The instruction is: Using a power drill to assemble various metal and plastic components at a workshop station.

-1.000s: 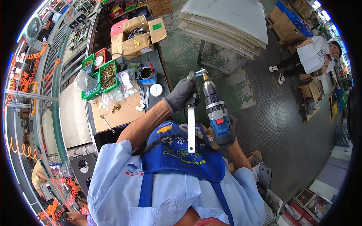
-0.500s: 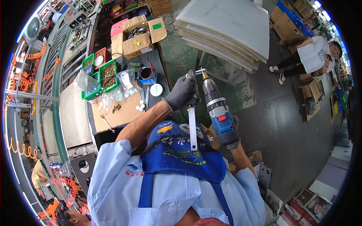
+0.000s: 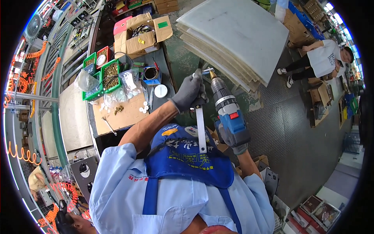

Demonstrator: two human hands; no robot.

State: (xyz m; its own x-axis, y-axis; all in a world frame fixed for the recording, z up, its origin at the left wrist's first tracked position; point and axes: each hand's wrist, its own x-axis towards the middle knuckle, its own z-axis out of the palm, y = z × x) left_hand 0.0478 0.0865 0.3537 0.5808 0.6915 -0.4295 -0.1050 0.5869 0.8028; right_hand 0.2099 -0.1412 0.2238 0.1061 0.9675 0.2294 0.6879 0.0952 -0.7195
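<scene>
My left hand (image 3: 189, 93), in a dark grey glove, is closed around a flat metal bar (image 3: 201, 134) that hangs down in front of my blue apron. Above its fingers a small metal rod-like piece (image 3: 205, 71) sticks out to the right. My right hand (image 3: 240, 148), gloved too, grips a blue and grey cordless drill (image 3: 232, 119) by its handle, mostly hidden under the tool body. The drill's brass-coloured tip (image 3: 212, 74) is at the end of the small metal piece; whether they touch I cannot tell.
On the bench at left are green bins of screws (image 3: 111, 76), white washers (image 3: 144, 107), a wrench (image 3: 109, 125), a tin (image 3: 151, 73) and an open carton (image 3: 141, 39). A stack of pale boards (image 3: 237, 35) stands ahead. A person (image 3: 327, 58) stands at far right.
The drill has tilted slightly, its body shifting down and right. The board stack has turned and come nearer, and something light blue shows behind it. My left hand keeps its grip.
</scene>
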